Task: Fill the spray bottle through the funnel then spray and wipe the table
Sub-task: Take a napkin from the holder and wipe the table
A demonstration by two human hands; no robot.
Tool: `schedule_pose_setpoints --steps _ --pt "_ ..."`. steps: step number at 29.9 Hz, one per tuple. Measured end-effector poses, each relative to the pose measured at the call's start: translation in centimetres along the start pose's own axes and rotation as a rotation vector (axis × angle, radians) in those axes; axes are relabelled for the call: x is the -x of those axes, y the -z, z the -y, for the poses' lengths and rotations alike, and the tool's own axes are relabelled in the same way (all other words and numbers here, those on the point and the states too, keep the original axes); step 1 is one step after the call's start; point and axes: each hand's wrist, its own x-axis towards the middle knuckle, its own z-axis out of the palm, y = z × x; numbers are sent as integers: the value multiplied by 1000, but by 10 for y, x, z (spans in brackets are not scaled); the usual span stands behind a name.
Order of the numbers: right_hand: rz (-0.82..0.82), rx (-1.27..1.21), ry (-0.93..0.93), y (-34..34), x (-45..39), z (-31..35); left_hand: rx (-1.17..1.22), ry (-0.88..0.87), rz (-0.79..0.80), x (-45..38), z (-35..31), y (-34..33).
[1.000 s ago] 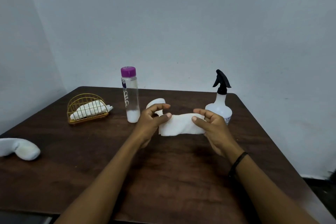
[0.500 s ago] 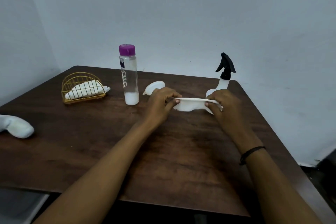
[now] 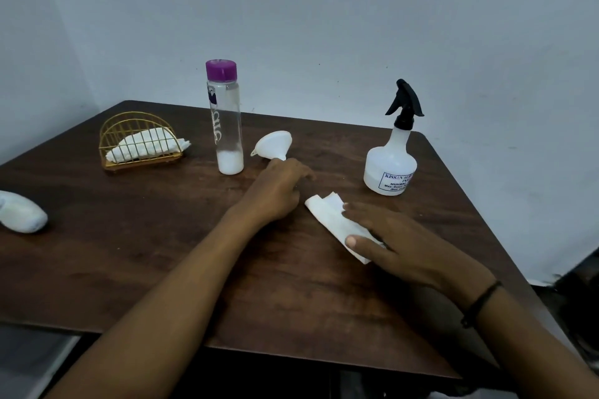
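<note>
Dark wooden table (image 3: 162, 269), folded tissue (image 3: 327, 214) flat under right hand (image 3: 398, 243), spray bottle (image 3: 390, 165) beyond

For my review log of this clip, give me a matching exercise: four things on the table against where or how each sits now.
Things:
1. funnel
2. folded tissue
3. spray bottle
4. clear bottle

States:
A. upright, purple cap on
B. lying on its side
C. upright, black trigger head on
D. flat under the right hand

Pairs: 1-B, 2-D, 3-C, 4-A
</note>
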Motion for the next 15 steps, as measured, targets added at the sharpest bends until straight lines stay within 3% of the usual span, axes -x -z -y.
schedule_pose_setpoints --steps 6,15 --pt "248 285 28 -28 -29 17 13 -9 -108 0 4 -1" --pt "178 258 -169 -16 -71 -16 15 19 -164 2 3 2"
